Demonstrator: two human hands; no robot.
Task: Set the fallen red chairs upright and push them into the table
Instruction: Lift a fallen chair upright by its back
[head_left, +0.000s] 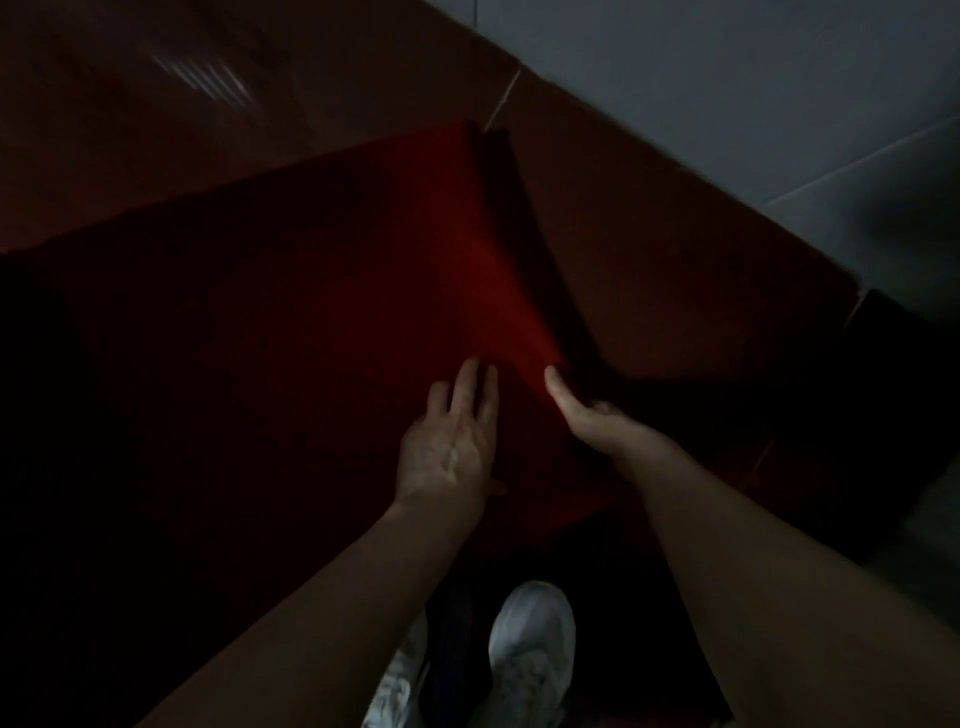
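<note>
The scene is very dark. A red chair (322, 291) fills the middle as a broad red fabric panel, with a dark edge running along its right side. My left hand (447, 441) lies flat on the panel near its lower right corner, fingers slightly apart and holding nothing. My right hand (587, 415) grips that right edge, thumb on the red face and fingers curled behind it. How the chair stands and where its legs are cannot be made out. A brown glossy surface (156, 104), possibly the table, lies beyond the chair.
Grey floor tiles (753, 93) show at the upper right. A dark blocky shape (904, 395) sits at the right edge. My white shoes (530, 654) are at the bottom, close under the chair. The lower left is in deep shadow.
</note>
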